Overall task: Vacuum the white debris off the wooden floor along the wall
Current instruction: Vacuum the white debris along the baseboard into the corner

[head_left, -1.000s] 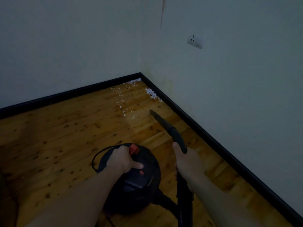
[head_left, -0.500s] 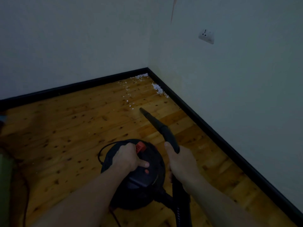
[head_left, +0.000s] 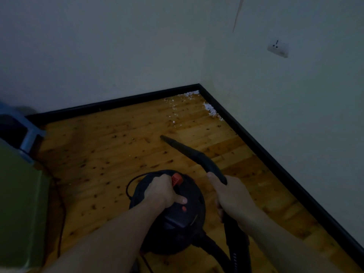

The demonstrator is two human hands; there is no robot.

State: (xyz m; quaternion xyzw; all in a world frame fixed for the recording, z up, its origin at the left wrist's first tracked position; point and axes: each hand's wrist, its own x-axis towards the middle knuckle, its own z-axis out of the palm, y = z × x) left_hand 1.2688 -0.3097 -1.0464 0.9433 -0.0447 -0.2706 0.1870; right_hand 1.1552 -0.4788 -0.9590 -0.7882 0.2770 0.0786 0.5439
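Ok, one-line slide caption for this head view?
Left hand gripping canister vacuum, right hand aiming nozzle toward white debris.

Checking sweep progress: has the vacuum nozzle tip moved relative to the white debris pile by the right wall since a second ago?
Yes. The nozzle tip has drawn back and leftward, away from the debris pile at the baseboard.

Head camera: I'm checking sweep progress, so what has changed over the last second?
The black tapered vacuum nozzle swung left, away from the black baseboard, its tip now short of the white debris. Unchanged: left hand grips the round black vacuum canister, right hand grips the nozzle; both corner piles remain.
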